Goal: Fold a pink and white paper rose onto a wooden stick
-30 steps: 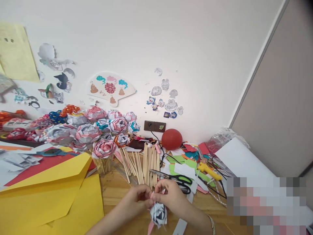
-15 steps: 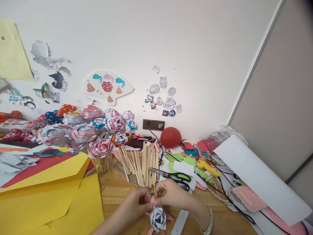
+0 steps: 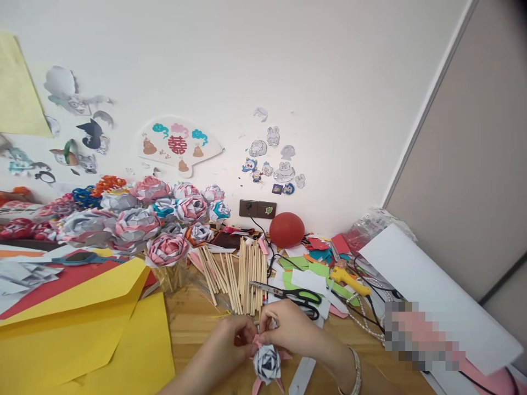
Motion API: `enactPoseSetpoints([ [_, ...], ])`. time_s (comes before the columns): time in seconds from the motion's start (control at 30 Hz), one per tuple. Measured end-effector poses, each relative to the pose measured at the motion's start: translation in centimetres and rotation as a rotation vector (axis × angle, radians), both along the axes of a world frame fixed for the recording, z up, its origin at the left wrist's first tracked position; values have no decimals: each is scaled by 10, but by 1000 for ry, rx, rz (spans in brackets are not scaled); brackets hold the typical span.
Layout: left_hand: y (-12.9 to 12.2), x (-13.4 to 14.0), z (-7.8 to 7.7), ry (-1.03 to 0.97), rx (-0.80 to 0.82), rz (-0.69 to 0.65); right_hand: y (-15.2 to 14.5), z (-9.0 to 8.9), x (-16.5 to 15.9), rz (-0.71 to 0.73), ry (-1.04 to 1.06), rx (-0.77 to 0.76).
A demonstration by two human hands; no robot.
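A small paper rose (image 3: 267, 364) with a grey-and-white folded centre lies on the wooden table at the bottom middle. Pink paper petals (image 3: 260, 385) stick out around it. At its far side my left hand (image 3: 235, 341) pinches a pink petal between thumb and fingers. My right hand (image 3: 286, 328), with a bracelet at the wrist, is closed on the same petal from the right. The fingers hide most of that petal. Beside the rose, under my right forearm, lies a white paper strip (image 3: 303, 372).
Black-and-green scissors (image 3: 302, 296) and wooden sticks (image 3: 249, 277) lie just beyond my hands. Finished paper flowers (image 3: 138, 225) stand at the left behind yellow paper (image 3: 140, 340). A yellow glue gun (image 3: 349, 280), cables, paper scraps and a red balloon (image 3: 287, 230) are at the right and back.
The rose has turned and shifted slightly to the right. Both hands keep their pinch on the pink petal with only small finger movement. The view has shifted a little.
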State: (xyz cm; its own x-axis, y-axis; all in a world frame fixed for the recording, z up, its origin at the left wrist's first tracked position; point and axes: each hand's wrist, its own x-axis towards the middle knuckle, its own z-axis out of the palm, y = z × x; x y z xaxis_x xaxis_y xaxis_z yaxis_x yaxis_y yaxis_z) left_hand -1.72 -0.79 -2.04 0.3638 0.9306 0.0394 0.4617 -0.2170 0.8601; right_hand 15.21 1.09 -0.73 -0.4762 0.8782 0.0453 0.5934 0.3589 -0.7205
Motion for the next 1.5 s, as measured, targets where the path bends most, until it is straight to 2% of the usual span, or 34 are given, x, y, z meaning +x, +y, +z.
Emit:
enactPoseSetpoints([
  [0.1, -5, 4, 1, 7, 23, 23, -2, 5, 2, 70, -74, 76],
  [0.23, -11, 9, 4, -28, 24, 22, -8, 14, 3, 135, -218, 277],
  [0.33, -8, 5, 7, -83, -26, -22, -10, 18, 3, 185, -210, 349],
  [0.5, 1, -6, 12, -373, -387, -192, -7, 13, 4, 231, -85, 396],
  [0.57, 3, -8, 10, -386, -437, -213, -6, 11, 4, 227, -75, 432],
  [0.67, 5, -9, 5, -348, -418, -193, -6, 10, 5, 220, -88, 482],
  [0.77, 7, -7, 2, -315, -390, -118, -6, 10, 5, 254, -125, 534],
  [0.9, 6, -3, 2, -275, -351, -7, -6, 13, 5, 287, -176, 599],
  [1.07, 5, -2, 4, -241, -301, 72, -7, 18, 6, 348, -177, 608],
  [1.2, 5, -3, 7, -225, -257, 91, -9, 25, 8, 391, -181, 564],
  [1.37, 6, -4, 11, -227, -203, 105, -13, 32, 6, 317, -139, 438],
  [1.5, 6, -5, 9, -248, -179, 128, -16, 32, 4, 337, -163, 446],
])
